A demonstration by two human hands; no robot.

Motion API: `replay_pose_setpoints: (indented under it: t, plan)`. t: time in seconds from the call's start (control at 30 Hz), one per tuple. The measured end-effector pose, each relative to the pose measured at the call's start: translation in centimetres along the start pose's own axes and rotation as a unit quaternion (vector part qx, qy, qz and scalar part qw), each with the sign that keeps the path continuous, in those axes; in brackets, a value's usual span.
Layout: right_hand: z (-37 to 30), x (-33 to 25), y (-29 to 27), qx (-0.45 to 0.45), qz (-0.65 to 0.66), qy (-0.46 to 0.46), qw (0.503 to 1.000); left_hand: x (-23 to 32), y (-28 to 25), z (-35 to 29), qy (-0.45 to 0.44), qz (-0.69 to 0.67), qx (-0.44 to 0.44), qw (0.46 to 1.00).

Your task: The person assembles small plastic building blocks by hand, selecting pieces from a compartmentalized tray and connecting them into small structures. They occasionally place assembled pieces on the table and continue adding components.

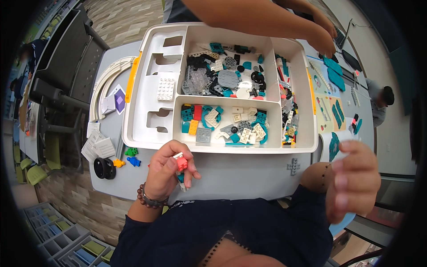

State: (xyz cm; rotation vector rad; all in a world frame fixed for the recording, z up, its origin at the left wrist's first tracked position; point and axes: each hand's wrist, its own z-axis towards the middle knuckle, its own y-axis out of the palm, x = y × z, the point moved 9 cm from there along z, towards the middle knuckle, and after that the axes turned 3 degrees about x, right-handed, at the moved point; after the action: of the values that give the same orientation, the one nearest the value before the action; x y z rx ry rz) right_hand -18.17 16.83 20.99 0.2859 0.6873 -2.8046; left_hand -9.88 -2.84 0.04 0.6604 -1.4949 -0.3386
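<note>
My left hand (165, 171) is closed on a small brick build (182, 163) of coral-red, white and teal pieces, held in front of the tray's near edge. Part of the build is hidden by my fingers. At the right, my right hand (353, 182) is raised near the camera, fingers apart and loosely bent, with nothing visible in it. A white sorting tray (204, 149) with yellow side clips lies ahead, its compartments holding many loose bricks. Below it on the right, a grey cross-shaped piece (293, 167) rests on the table.
Another person's arm (267, 22) reaches across the far side, with a hand (324, 42) by teal pieces (333, 71) on printed sheets. Left of the tray are curved white tracks (106, 84), black wheels (105, 168) and small coloured figures (132, 161). A black chair (66, 58) stands beyond.
</note>
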Motion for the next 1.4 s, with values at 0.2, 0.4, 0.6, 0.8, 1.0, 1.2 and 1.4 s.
replay_pose_setpoints:
  t: [0.2,0.4,0.6,0.8,1.0,1.2,1.4]
  plan:
    - [-0.7,12.4,9.8,-0.223,0.049,0.298,0.927,-0.1,0.0,0.1,0.002,0.036,-0.016,0.999]
    - [-4.6,25.7,17.8,-0.291,-0.235,0.174,0.911,0.3,0.7,0.0,-0.005,-0.005,-0.028,1.000]
    - [-6.4,30.5,20.7,-0.393,-0.256,0.273,0.840,0.5,1.0,-0.2,0.006,-0.007,-0.044,0.999]
    - [-4.7,26.6,17.8,-0.270,-0.068,0.307,0.910,0.4,0.8,-0.4,0.008,-0.011,-0.041,0.999]
    - [-5.9,20.8,11.4,-0.033,0.493,0.531,0.689,0.4,1.0,-0.4,0.031,0.008,-0.022,0.999]
    - [-9.6,14.6,5.4,-0.014,0.490,0.535,0.688,0.2,1.7,-0.1,0.044,0.006,-0.015,0.999]
    - [-12.0,7.3,3.7,-0.106,0.464,0.513,0.715,-1.1,5.4,0.3,-0.007,0.015,-0.085,0.996]
